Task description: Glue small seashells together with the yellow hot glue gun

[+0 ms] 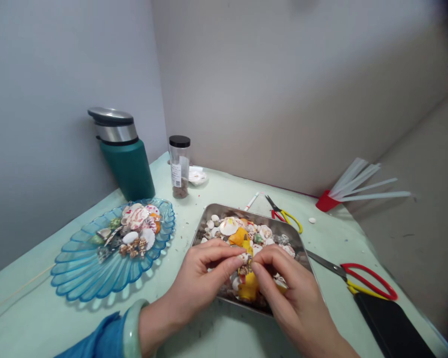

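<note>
Above the metal tray point(204, 219), both of my hands meet at a small brown-and-white spiral seashell point(245, 266). My left hand point(201, 273) pinches it from the left between thumb and forefinger. From the right, the thumb and forefinger of my right hand point(294, 288) close on its other side. Just below my fingertips lies a yellow object point(248, 289), partly covered, whose kind I cannot make out. Loose shells fill the tray, among them a pale fan-shaped shell point(229, 226) and an orange shell point(238, 236).
On the left, a blue scalloped plate point(108, 283) bears several shells. Behind it stand a green bottle point(129, 169) and a black-lidded jar point(179, 169). Small scissors point(283, 214), larger red-and-yellow scissors point(362, 281), a black object point(392, 323) and a red cup of glue sticks point(327, 201) are to the right.
</note>
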The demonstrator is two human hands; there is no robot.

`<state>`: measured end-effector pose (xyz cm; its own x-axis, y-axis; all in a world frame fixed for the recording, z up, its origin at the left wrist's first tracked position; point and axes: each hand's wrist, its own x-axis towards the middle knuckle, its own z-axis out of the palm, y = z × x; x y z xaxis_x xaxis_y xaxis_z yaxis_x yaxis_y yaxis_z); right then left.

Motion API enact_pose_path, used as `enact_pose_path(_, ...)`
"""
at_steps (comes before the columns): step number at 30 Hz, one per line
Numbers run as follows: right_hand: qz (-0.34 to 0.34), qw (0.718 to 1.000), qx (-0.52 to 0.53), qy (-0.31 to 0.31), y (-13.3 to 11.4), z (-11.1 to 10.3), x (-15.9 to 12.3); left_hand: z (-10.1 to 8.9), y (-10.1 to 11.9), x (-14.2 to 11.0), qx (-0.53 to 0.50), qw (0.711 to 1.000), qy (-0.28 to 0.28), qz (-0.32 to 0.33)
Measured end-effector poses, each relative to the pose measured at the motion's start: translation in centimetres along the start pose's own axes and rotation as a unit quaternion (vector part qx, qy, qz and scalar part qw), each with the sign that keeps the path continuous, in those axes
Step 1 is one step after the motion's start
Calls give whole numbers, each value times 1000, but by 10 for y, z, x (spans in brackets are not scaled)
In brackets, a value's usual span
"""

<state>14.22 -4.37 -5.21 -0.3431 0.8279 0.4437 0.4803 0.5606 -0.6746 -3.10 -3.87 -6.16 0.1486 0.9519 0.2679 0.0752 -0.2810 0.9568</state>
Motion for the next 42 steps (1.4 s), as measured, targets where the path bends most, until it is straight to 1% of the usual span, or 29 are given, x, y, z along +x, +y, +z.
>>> enact_pose_path(4, -8, 1000, -2, -1, 1, 0, -1, 0, 0, 1, 8, 1000, 4, -12)
enact_pose_path(16, -11, 1000, -7, -3, 1, 0, -2, 1, -2, 0, 15, 1000, 0, -6)
enact_pose_path(21, 1, 1000, -1, 2, 0, 0, -1, 0, -2, -2, 19, 1000, -9, -11)
enact_pose_path(24, 29, 1000, 10, 6, 0, -1, 0, 0, -3, -3, 4, 1000, -12, -28)
enact_pose_path(27, 97, 994, 58, 9, -1, -2, 0, 1, -4, -3, -49, 996, -11, -73)
enact_pose_path(29, 159, 979, 126, 7, -1, -2, 0, 2, -4, -3, -70, 993, -16, -92)
enact_pose_path(30, 186, 969, 165, 6, -1, -2, 0, 3, -5, -3, -67, 993, -18, -94)
enact_pose_path(32, 218, 947, 234, 6, -1, 0, 0, 4, -5, -3, -38, 995, -21, -91)
enact_pose_path(34, 230, 933, 277, 5, -2, 2, 0, 5, -5, -3, -11, 996, -21, -88)
enact_pose_path(37, 238, 921, 307, -4, -3, 4, 0, 5, -4, -3, -3, 996, -17, -84)
enact_pose_path(40, 237, 918, 317, -12, -5, 5, 0, 5, -5, -4, -15, 996, -17, -83)
enact_pose_path(42, 231, 923, 308, -12, -6, 7, 1, 5, -5, -4, -15, 996, -15, -82)
